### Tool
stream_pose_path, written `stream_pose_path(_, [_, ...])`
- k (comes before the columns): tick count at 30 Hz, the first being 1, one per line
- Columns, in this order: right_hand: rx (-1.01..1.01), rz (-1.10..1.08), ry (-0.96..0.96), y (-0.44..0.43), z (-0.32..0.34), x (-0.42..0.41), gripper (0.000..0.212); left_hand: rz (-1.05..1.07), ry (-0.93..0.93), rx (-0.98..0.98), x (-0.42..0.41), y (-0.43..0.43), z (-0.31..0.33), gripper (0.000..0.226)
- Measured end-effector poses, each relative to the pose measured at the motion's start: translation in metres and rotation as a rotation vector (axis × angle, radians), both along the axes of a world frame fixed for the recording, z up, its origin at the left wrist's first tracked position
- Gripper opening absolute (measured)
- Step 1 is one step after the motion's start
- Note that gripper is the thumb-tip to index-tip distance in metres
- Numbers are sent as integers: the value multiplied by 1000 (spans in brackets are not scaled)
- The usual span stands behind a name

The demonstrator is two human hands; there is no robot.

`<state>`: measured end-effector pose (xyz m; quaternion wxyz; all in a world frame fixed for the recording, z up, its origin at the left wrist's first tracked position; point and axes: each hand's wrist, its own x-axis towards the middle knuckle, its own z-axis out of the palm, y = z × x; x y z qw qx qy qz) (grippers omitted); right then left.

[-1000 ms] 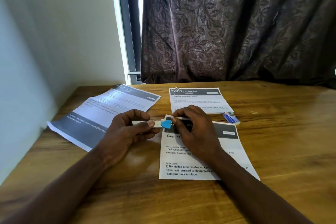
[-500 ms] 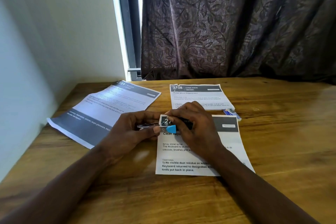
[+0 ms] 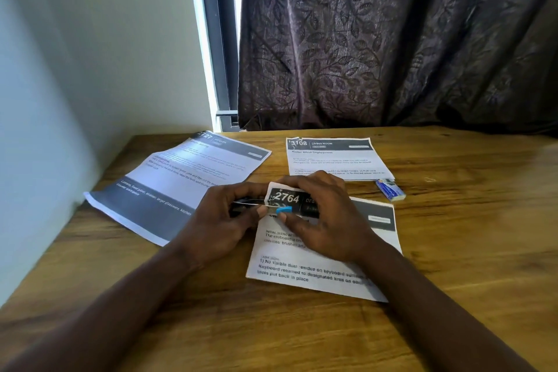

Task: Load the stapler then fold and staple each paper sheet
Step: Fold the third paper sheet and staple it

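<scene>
A printed sheet marked 2764 (image 3: pixel 320 263) lies on the wooden table in front of me, its top-left corner (image 3: pixel 285 197) lifted and curled up. My left hand (image 3: pixel 223 220) grips a small stapler (image 3: pixel 283 209) with a blue tip, mostly hidden by my fingers. My right hand (image 3: pixel 326 220) pinches the raised corner of that sheet against the stapler's blue end. A sheet marked 2727 (image 3: pixel 181 184) lies flat at the left. A folded sheet marked 3108 (image 3: pixel 335 158) lies behind my hands.
A small blue and white staple box (image 3: pixel 390 189) sits right of the 3108 sheet. The wooden table (image 3: pixel 468 251) meets a white wall (image 3: pixel 75 69) on the left. A dark leaf-patterned curtain (image 3: pixel 392 39) hangs along the far edge.
The top-left corner of the 2764 sheet has risen off the table and now curls over the stapler. Both hands have stayed together at the sheet's corner.
</scene>
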<state>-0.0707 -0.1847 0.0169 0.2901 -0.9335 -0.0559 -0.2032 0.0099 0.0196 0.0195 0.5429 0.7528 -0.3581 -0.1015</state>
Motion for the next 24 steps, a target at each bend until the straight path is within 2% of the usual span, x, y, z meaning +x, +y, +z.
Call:
stream_pose_path(2, [95,6,75,-2,1,2,57,1,4,-6,1,0,-1,30])
stream_pose_path(9, [386,148,211,-6,7,1,39,-1,-61,61,2,-2,-3,28])
stream_pose_path(16, [434,161,203,-9,-4,3,45,14,-44,63,0,-3,-2,27])
stream_pose_path(19, [384,144,124,-11,-4,3,51,38,14,-26,-3,-4,-1,28])
stream_pose_path(24, [453,137,127,-14,-3,3,39,166,59,-185,-3,0,2,25])
